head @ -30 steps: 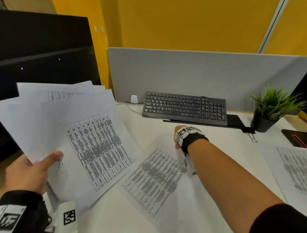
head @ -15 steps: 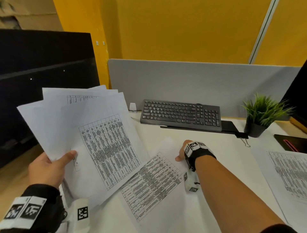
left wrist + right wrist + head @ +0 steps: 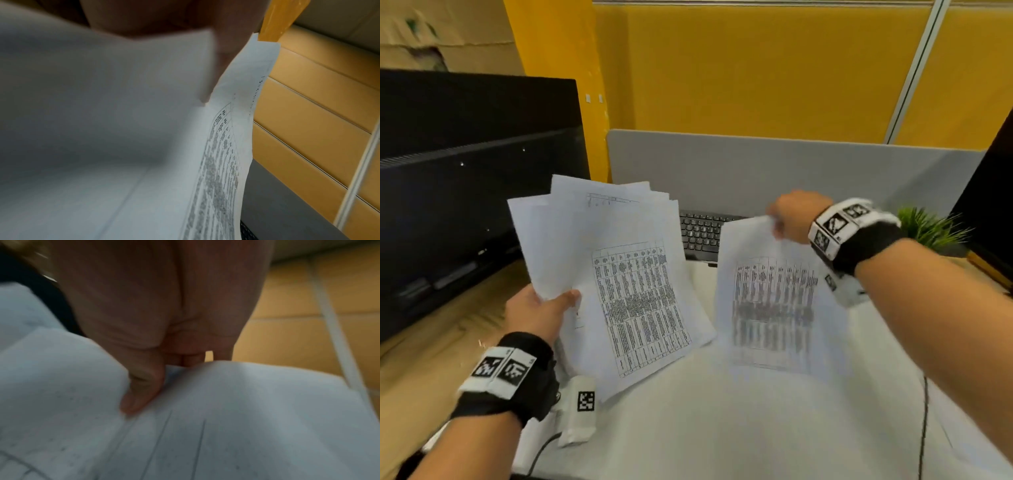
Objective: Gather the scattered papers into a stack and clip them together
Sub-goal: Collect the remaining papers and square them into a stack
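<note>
Left hand gripping a fanned sheaf of thin printed papers above the white desk, right hand pinching one limp, blurred table-printed sheet by its top edge beside them, black keyboard behind.

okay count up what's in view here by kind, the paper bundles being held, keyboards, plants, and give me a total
Held paper lots: 2, a fanned bundle in the left hand and a single sheet pinched by the right hand
Keyboards: 1, black keyboard, partly hidden
Plants: 1, potted plant
Total: 4
</note>
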